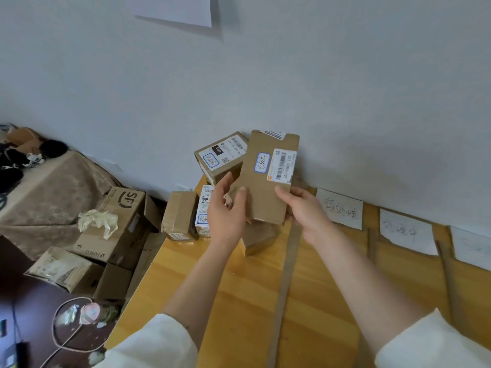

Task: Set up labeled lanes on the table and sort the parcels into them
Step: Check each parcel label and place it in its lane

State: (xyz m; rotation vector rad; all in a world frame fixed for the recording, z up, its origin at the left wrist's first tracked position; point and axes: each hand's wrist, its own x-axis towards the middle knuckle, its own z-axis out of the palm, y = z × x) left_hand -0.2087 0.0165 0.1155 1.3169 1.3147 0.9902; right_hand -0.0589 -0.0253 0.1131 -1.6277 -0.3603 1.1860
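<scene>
Both hands hold a flat parcel (265, 181) above the table (239, 288): left hand (225, 211) thumb on its face, right hand (305, 208) gripping the edge, fingers probably curled beneath; more parcels (220, 155) just beyond the fingertips, paper labels (340, 208) to the right

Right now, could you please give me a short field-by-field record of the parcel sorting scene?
held parcel: flat brown box, blue-bordered sticker and barcode label facing up
left hand: grips the box's lower left edge
right hand: holds its lower right corner
unsorted pile: parcels at the table's far left end
lane labels: three paper sheets along the wall
dividers: cardboard strips on the table
</scene>
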